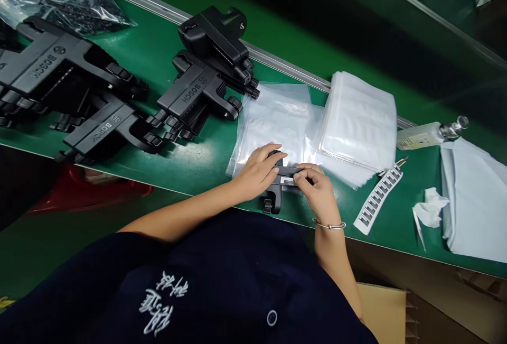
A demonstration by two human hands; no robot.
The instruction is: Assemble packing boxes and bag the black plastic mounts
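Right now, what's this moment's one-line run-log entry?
left hand: on black plastic bracket | right hand: at its white rectangular label | nearby: clear plastic bags

On the green surface (420, 175) I can make out, remotely, a labelled bottle (420, 137) and tweezers (419, 230) just beside crumpled white tissue (432, 206); lower down, I see a red stool (71, 192) and cardboard (381, 309).

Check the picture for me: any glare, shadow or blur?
Head view: glare on the green table just below the middle black holders, and sheen on the clear bags; head view: deep shadow across the upper right; head view: left hand and right hand look reasonably sharp, but any print on the white label is too small to read.
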